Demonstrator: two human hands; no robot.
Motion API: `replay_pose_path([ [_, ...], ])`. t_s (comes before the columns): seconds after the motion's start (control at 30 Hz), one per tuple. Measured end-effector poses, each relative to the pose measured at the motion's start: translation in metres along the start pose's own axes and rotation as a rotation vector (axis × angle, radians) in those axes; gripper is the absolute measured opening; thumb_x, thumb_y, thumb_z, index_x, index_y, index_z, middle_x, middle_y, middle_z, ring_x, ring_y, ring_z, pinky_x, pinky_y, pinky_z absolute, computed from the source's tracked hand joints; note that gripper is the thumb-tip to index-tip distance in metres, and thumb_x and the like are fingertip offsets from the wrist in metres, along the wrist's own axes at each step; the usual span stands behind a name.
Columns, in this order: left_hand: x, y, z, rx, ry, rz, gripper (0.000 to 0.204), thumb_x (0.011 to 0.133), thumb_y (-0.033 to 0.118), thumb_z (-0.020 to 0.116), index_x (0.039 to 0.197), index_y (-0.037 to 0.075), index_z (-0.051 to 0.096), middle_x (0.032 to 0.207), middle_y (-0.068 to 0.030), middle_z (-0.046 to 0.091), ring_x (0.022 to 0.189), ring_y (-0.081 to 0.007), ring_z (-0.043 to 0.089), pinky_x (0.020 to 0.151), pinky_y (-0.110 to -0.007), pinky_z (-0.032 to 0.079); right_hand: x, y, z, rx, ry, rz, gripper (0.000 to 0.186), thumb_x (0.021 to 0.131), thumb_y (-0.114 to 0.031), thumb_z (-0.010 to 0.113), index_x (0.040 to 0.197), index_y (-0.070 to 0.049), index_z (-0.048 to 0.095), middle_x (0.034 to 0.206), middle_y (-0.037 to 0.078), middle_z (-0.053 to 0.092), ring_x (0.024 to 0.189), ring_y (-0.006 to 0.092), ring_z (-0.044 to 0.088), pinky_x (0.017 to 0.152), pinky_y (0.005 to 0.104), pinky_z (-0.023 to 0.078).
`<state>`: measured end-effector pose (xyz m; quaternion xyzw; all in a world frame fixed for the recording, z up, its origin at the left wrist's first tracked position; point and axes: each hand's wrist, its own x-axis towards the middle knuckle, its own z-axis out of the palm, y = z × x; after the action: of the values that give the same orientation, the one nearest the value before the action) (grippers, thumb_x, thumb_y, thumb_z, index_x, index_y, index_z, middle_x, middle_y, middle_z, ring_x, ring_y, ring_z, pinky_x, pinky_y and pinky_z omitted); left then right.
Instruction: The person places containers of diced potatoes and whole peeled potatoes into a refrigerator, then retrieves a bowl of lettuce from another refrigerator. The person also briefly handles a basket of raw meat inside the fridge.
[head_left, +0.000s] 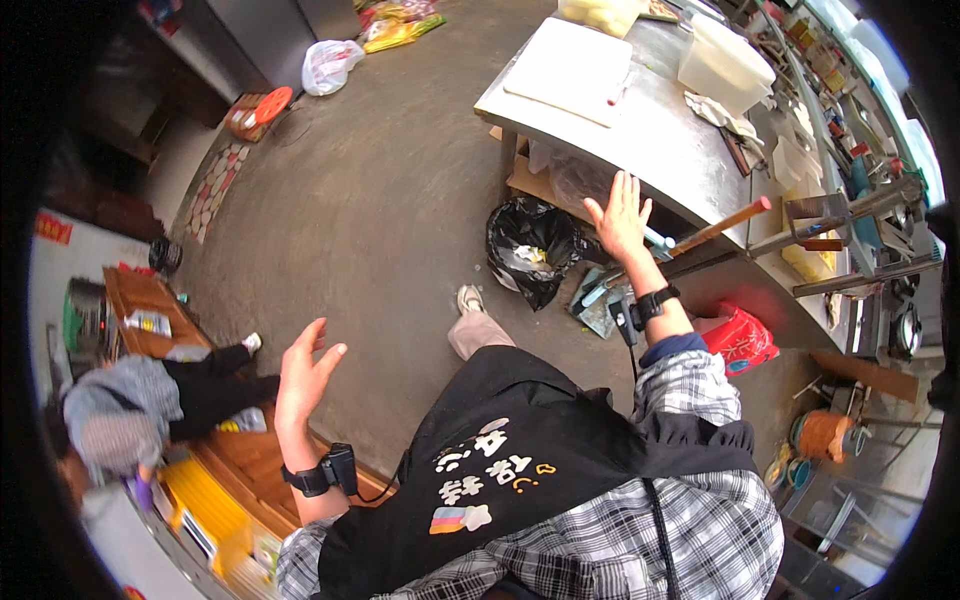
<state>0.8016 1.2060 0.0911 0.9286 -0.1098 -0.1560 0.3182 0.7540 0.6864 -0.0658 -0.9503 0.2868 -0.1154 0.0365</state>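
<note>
My left hand is raised over the floor on the left, fingers stretched out and nothing in it. On the right, my right hand is also empty, its fingers extended near the front edge of the steel table. Below that hand stands a bin with a black liner holding some waste. A broom-like handle with a reddish end leans beside my right wrist, and a blue dustpan is on the floor near the bin. Whether my right hand touches the table edge I cannot tell.
A white cutting board and a translucent tub lie on the table. A red bag sits by the table's side. At left, another person is beside a wooden counter. An orange stool and white bag stand farther off.
</note>
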Motion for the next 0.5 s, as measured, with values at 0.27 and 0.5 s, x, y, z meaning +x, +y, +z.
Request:
replay_pose_path([
  [0.27, 0.222, -0.021, -0.055, 0.194, -0.259, -0.018, 0.054, 0.087, 0.018, 0.070, 0.132, -0.004, 0.050, 0.122, -0.0210, 0.062, 0.105, -0.0248, 0.063, 0.089, -0.035, 0.050, 0.166, -0.026, 0.117, 0.049, -0.148, 0.254, 0.086, 0.093, -0.062, 0.041, 0.151, -0.002, 0.021, 0.157, 0.014, 0.022, 0.146, 0.0279, 0.018, 0.114, 0.0578, 0.017],
  [0.5, 0.394, -0.006, -0.117, 0.139, -0.227, -0.013, 0.057, 0.085, 0.016, 0.071, 0.133, -0.004, 0.049, 0.120, -0.0221, 0.063, 0.100, -0.0234, 0.065, 0.085, -0.034, 0.052, 0.200, -0.044, 0.139, -0.117, -0.246, 0.283, 0.076, 0.097, -0.053, 0.042, 0.148, 0.000, 0.026, 0.156, 0.016, 0.024, 0.145, 0.0295, 0.022, 0.115, 0.0537, 0.018],
])
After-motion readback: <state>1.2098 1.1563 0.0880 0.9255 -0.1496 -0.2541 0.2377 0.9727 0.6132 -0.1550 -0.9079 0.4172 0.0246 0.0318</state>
